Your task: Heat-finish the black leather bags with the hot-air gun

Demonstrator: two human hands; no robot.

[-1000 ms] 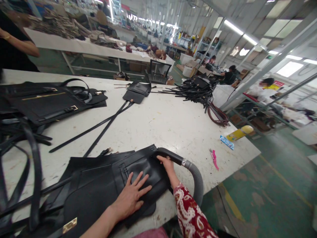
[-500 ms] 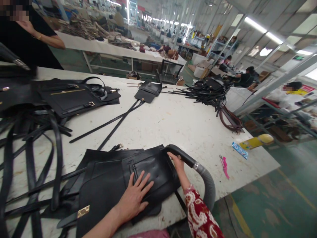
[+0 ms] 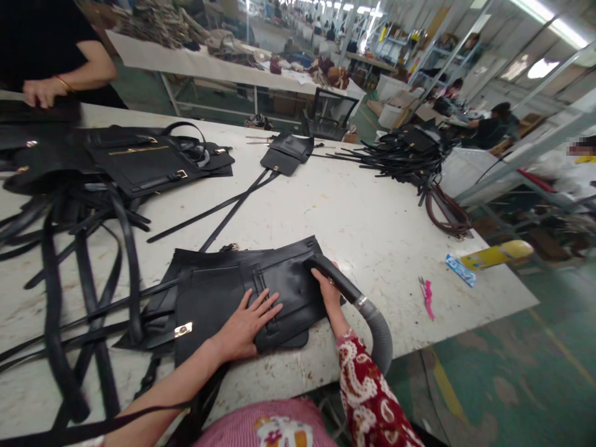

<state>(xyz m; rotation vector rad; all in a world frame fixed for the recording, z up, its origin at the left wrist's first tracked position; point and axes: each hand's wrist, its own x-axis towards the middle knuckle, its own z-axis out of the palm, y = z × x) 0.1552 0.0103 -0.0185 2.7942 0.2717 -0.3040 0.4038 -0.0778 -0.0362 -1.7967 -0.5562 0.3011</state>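
**Black leather bag panel under two hands, near edge of the surface**

Black leather bag panel [image 3: 279,288] is lying flat near the front edge of the white surface [image 3: 354,217], resting on further black panels; a brass clasp [image 3: 183,329] is showing at its lower left corner; left hand [image 3: 246,323] is pressing down on the panel, palm flat, fingers spread wide, holding nothing; right hand [image 3: 327,292] is closing around the black nozzle [image 3: 328,273] of a grey ribbed hose [image 3: 378,332], the nozzle tip touching the panel's upper right part; the hose is curving down over the surface edge beside the red patterned sleeve [image 3: 367,397]; loose black straps [image 3: 88,261] are lying to the left, well apart from the hands; a stack of black bags [image 3: 144,164] is sitting farther back; a small flap piece [image 3: 286,155] is lying beyond; pink snips [image 3: 426,297] are resting to the right; a co-worker's hand [image 3: 43,93] is resting on dark material at the far left corner.
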